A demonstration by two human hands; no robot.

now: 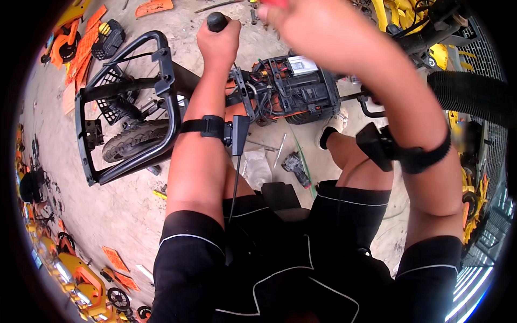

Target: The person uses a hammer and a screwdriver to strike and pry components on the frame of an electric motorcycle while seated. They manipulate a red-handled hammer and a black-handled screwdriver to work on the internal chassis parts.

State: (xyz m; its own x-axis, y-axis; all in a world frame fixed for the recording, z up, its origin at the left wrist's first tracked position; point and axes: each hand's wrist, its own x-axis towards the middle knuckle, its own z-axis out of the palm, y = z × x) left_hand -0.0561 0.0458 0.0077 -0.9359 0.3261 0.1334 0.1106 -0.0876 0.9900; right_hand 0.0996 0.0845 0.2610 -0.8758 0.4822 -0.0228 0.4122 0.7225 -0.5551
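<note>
My left hand [218,43] is closed around the black handle [217,21] of a tool, whose thin shaft runs down beside the black vehicle chassis [318,94]. My right hand [293,24] is raised at the top, blurred, gripping a red object [276,2] cut off by the frame edge. The chassis holds wiring, a silver box [301,64] and a wheel underneath. A black tubular frame [168,81] with a tyre [124,145] inside lies to the left. Below the chassis, a power drill [296,169], a metal T-bar [280,151] and a plastic bag [256,169] lie on the floor.
Orange panels [81,64] and a black crate [107,40] lie at the upper left. Yellow frames and wheels [86,285] line the left and right rims. A dark figure, apparently a person [31,185], is at the far left. A ribbed black object [463,94] sits at right.
</note>
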